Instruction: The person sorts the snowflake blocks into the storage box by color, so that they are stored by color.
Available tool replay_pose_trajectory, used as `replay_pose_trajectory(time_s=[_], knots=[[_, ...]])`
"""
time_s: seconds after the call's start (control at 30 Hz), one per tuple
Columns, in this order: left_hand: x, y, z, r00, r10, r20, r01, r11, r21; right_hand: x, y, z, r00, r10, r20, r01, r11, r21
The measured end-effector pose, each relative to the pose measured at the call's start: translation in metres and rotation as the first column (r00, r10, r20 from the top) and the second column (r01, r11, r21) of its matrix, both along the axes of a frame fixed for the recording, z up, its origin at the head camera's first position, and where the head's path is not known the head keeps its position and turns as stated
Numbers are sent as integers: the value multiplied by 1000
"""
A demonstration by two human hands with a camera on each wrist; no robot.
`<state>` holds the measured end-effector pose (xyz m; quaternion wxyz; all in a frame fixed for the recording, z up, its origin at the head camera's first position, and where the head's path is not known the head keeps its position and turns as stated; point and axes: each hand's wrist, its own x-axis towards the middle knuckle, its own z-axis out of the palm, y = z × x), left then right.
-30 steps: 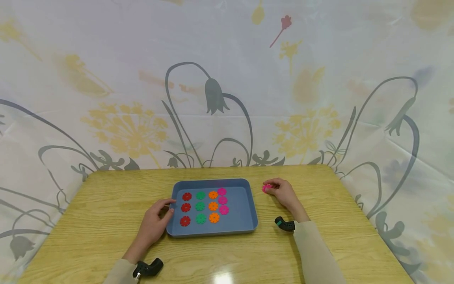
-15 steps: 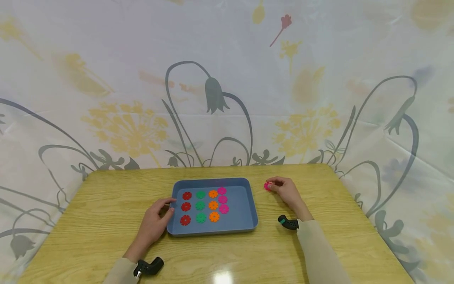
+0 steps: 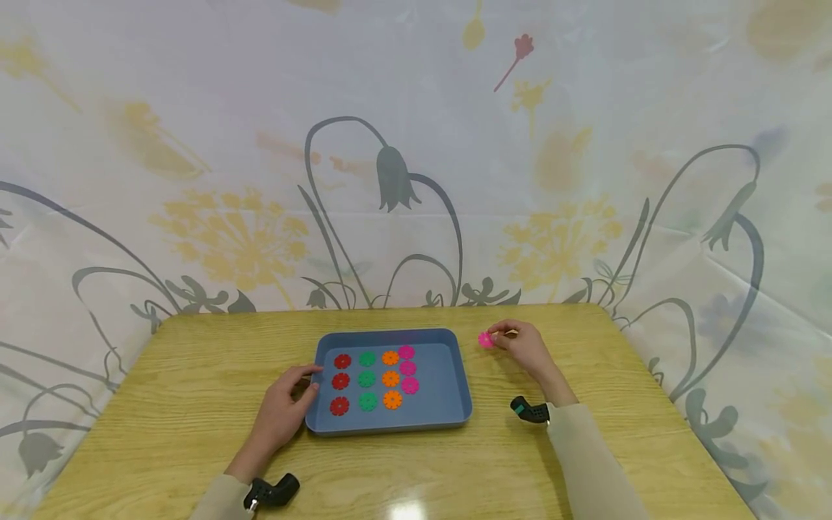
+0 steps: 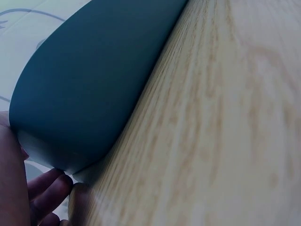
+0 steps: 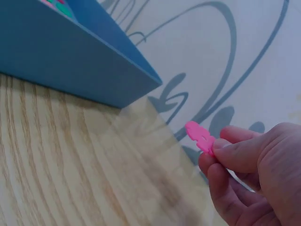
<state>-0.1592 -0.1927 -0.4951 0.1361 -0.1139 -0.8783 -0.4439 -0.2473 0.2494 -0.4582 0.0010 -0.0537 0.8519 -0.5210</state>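
My right hand (image 3: 525, 347) pinches a pink notched plastic disc (image 3: 485, 339) between thumb and fingertips, just right of the blue tray (image 3: 429, 426). The right wrist view shows the pink disc (image 5: 200, 136) above the table, tilted and apart from the tray wall. My left hand (image 3: 282, 408) holds the tray's left side, its thumb and index finger at the rim. From the left wrist, fingers (image 4: 49, 188) curl at the bottom of the tray's outer wall. Inside lie columns of red discs (image 3: 341, 380), green discs (image 3: 367, 378), orange discs (image 3: 391, 378) and pink discs (image 3: 407, 368).
The tray stands on a wood-grain table (image 3: 390, 469). Behind the table hangs a pale curtain (image 3: 416, 238) printed with flowers. A black wrist device (image 3: 529, 409) sits at the right cuff, another black device (image 3: 273, 491) at the left one.
My right hand has shifted slightly right and away from me. The pink disc has turned in its fingers and shows more of its flat face. The left hand and tray stay put.
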Motion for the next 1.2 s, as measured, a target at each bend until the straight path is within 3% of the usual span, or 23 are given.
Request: replay_pose_trajectory(time_s=[0.37, 0.47, 0.63, 0.87, 1.2], knots=[[-1, 0, 0, 1000, 7, 7, -7, 1000, -8, 4, -17, 24, 994, 84, -66, -82, 996, 28], [-1, 0, -1, 1000, 10, 4, -10, 1000, -11, 9, -27, 35, 989, 126, -77, -123, 991, 46], [0, 0, 0, 1000, 7, 2, -7, 1000, -4, 13, -42, 39, 976, 201, -86, -197, 979, 56], [0, 0, 1, 1000, -1, 1, 1, 1000, -1, 14, -60, 32, 944, 311, -108, -302, 949, 92], [0, 0, 1, 1000, 0, 2, 0, 1000, 2, 18, -86, 29, 871, 481, -94, -449, 860, 242]])
